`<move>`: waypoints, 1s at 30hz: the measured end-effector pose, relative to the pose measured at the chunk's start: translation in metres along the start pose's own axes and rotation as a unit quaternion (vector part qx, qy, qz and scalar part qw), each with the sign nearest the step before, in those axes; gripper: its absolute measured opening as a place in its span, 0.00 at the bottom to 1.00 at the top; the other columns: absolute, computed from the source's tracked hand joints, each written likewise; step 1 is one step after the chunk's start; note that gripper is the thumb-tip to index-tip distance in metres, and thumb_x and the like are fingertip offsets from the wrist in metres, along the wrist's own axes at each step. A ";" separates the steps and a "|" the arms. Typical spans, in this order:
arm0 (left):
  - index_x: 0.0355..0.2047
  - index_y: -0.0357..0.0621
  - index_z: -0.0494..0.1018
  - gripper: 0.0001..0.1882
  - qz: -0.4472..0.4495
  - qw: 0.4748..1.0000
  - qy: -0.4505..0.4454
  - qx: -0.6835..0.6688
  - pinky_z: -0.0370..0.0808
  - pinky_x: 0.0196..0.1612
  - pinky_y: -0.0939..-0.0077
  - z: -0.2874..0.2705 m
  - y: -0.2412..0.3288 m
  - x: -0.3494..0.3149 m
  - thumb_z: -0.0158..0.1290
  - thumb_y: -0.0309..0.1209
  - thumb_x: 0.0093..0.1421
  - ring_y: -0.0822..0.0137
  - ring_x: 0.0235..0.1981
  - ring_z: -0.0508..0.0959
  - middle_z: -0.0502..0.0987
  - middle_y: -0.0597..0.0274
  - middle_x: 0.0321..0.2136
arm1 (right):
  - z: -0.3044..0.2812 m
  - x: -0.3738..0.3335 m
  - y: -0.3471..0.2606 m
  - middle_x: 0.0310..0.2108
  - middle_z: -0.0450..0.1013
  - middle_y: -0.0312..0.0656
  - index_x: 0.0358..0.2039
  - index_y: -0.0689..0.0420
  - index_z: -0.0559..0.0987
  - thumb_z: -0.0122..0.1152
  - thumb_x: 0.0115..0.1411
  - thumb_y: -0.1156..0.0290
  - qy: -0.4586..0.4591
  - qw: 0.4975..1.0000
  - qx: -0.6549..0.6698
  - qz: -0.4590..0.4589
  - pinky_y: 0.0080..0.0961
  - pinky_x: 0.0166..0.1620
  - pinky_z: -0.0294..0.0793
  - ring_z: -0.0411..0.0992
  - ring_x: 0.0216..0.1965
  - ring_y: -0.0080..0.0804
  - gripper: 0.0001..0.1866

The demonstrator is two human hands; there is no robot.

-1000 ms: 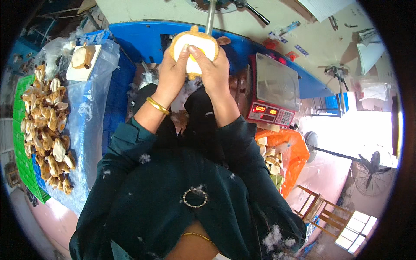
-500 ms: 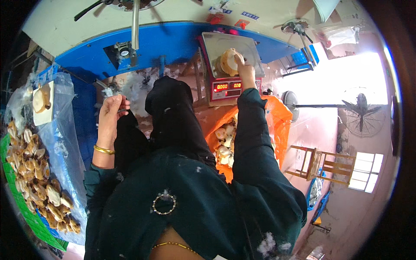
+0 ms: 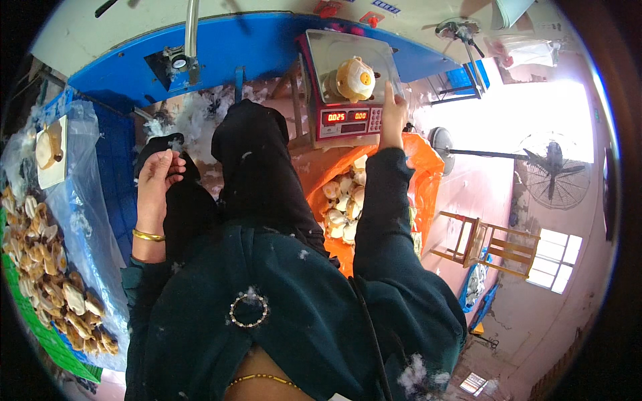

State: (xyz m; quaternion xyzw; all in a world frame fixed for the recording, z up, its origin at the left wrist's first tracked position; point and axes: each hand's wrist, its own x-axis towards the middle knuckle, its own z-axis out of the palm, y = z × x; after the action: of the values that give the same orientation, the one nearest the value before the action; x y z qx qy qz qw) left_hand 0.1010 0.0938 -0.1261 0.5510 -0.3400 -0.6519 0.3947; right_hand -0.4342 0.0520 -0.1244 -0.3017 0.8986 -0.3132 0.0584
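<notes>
A round plush toy [image 3: 356, 79], white and tan with a yellow spot, rests on the pan of the red electronic scale [image 3: 348, 121]. My right hand [image 3: 396, 115] is beside the pan's right edge, apart from the toy. One finger points upward and nothing shows in its grasp. To the left, above my dark trouser leg, my left hand [image 3: 159, 175] has its fingers curled in toward the thumb. Whatever may lie between those fingers is too small to make out. Under my right arm, an orange bag [image 3: 422, 175] holds several similar stuffed toys [image 3: 349, 206].
At the left, many flat tan plush skins [image 3: 50, 267] lie on clear plastic sheeting [image 3: 90, 194] over a green crate [image 3: 33, 321]. A blue machine panel [image 3: 267, 43] spans the far side, with a metal tube [image 3: 192, 30]. A fan [image 3: 552, 167] and wooden chair [image 3: 485, 244] stand right.
My right hand has let go of the plush toy on the scale and drawn back to the right. The scale's display has changed. My left hand stays curled.
</notes>
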 end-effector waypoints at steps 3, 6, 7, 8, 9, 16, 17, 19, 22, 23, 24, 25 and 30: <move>0.40 0.43 0.75 0.14 0.017 1.000 0.007 -0.008 0.74 0.37 0.81 -0.006 -0.002 -0.005 0.51 0.41 0.67 0.74 0.33 0.77 0.79 0.64 0.33 | 0.027 0.014 -0.034 0.52 0.70 0.62 0.51 0.75 0.72 0.51 0.47 0.24 -0.013 0.989 -0.146 0.008 0.41 0.60 0.62 0.67 0.56 0.53 0.57; 0.42 0.41 0.74 0.13 0.028 0.999 0.030 0.009 0.74 0.37 0.78 -0.004 -0.007 -0.017 0.52 0.38 0.66 0.71 0.34 0.78 0.79 0.61 0.34 | 0.054 0.007 -0.056 0.54 0.70 0.59 0.59 0.59 0.70 0.46 0.49 0.22 -0.081 0.972 -0.211 -0.066 0.44 0.56 0.68 0.70 0.55 0.51 0.54; 0.42 0.41 0.74 0.13 0.047 0.999 0.013 0.020 0.75 0.38 0.77 -0.006 -0.009 -0.020 0.52 0.38 0.65 0.70 0.34 0.78 0.79 0.60 0.34 | 0.058 0.002 -0.059 0.52 0.71 0.58 0.58 0.59 0.71 0.50 0.49 0.26 -0.098 0.969 -0.203 -0.104 0.43 0.56 0.68 0.70 0.54 0.51 0.51; 0.41 0.41 0.74 0.12 0.038 0.998 0.020 0.034 0.75 0.38 0.77 -0.008 -0.012 -0.018 0.52 0.37 0.66 0.70 0.34 0.78 0.79 0.60 0.34 | 0.061 -0.007 -0.060 0.51 0.71 0.57 0.57 0.59 0.72 0.53 0.49 0.30 -0.113 0.967 -0.175 -0.150 0.42 0.55 0.69 0.71 0.53 0.50 0.47; 0.41 0.40 0.73 0.12 0.057 0.998 0.006 0.036 0.75 0.38 0.77 -0.011 -0.016 -0.018 0.52 0.36 0.66 0.71 0.34 0.78 0.79 0.60 0.33 | 0.064 -0.015 -0.062 0.50 0.72 0.56 0.55 0.60 0.73 0.56 0.50 0.34 -0.130 0.962 -0.146 -0.191 0.41 0.54 0.69 0.71 0.52 0.49 0.44; 0.37 0.40 0.74 0.07 0.120 0.985 0.096 0.079 0.76 0.36 0.75 -0.052 -0.024 -0.034 0.55 0.31 0.63 0.69 0.31 0.78 0.78 0.61 0.29 | 0.054 -0.039 0.000 0.51 0.72 0.50 0.56 0.61 0.69 0.72 0.50 0.59 -0.227 0.861 0.125 -0.439 0.34 0.56 0.68 0.70 0.52 0.42 0.36; 0.37 0.40 0.74 0.08 0.166 0.970 0.131 0.117 0.76 0.35 0.72 -0.075 -0.033 -0.031 0.57 0.30 0.60 0.65 0.31 0.79 0.78 0.58 0.29 | 0.047 0.008 0.062 0.49 0.72 0.52 0.54 0.65 0.70 0.72 0.51 0.62 -0.172 0.902 0.031 -0.395 0.32 0.56 0.67 0.69 0.52 0.42 0.34; 0.39 0.41 0.74 0.12 0.147 0.883 0.326 0.303 0.76 0.39 0.66 -0.118 -0.011 -0.070 0.59 0.30 0.56 0.55 0.35 0.78 0.78 0.52 0.34 | 0.006 0.019 0.102 0.49 0.72 0.52 0.54 0.66 0.70 0.72 0.51 0.62 -0.164 0.941 -0.092 -0.281 0.32 0.56 0.68 0.69 0.52 0.42 0.33; 0.42 0.41 0.73 0.19 0.158 0.617 0.611 0.470 0.72 0.48 0.58 -0.218 -0.037 -0.118 0.62 0.32 0.50 0.49 0.46 0.73 0.74 0.49 0.41 | -0.062 0.020 0.154 0.48 0.72 0.53 0.53 0.66 0.70 0.72 0.52 0.63 -0.136 0.941 -0.256 -0.173 0.32 0.56 0.68 0.69 0.52 0.42 0.33; 0.41 0.40 0.73 0.20 0.097 0.519 0.663 0.531 0.72 0.47 0.57 -0.248 -0.040 -0.135 0.63 0.34 0.49 0.49 0.45 0.73 0.73 0.51 0.40 | -0.078 0.016 0.163 0.48 0.73 0.53 0.53 0.67 0.70 0.71 0.52 0.64 -0.127 0.936 -0.293 -0.151 0.32 0.56 0.68 0.69 0.52 0.42 0.32; 0.40 0.41 0.73 0.20 0.036 0.476 0.706 0.522 0.72 0.46 0.57 -0.272 -0.043 -0.153 0.63 0.37 0.49 0.50 0.45 0.73 0.73 0.52 0.40 | -0.086 0.014 0.164 0.48 0.73 0.53 0.53 0.67 0.70 0.71 0.52 0.64 -0.125 0.930 -0.314 -0.142 0.32 0.55 0.68 0.69 0.52 0.42 0.32; 0.40 0.42 0.73 0.21 -0.023 0.430 0.744 0.510 0.72 0.45 0.56 -0.291 -0.045 -0.165 0.62 0.39 0.49 0.50 0.45 0.73 0.73 0.53 0.40 | -0.090 0.009 0.161 0.48 0.73 0.53 0.53 0.67 0.70 0.71 0.52 0.64 -0.121 0.927 -0.325 -0.141 0.32 0.55 0.68 0.69 0.52 0.42 0.32; 0.31 0.47 0.76 0.12 -0.106 0.474 0.679 0.551 0.72 0.42 0.55 -0.346 -0.069 -0.204 0.58 0.40 0.52 0.53 0.41 0.75 0.76 0.58 0.35 | -0.044 -0.021 0.067 0.47 0.72 0.54 0.53 0.70 0.70 0.68 0.56 0.66 -0.280 0.931 -0.043 -0.230 0.34 0.47 0.76 0.72 0.49 0.42 0.29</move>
State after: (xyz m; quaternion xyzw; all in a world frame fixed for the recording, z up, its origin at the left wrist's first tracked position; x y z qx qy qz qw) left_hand 0.4495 0.3037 -0.1503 0.9570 -0.1939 0.2107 0.0454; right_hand -0.4640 0.1288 -0.1309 -0.5780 0.7642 -0.1824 0.2205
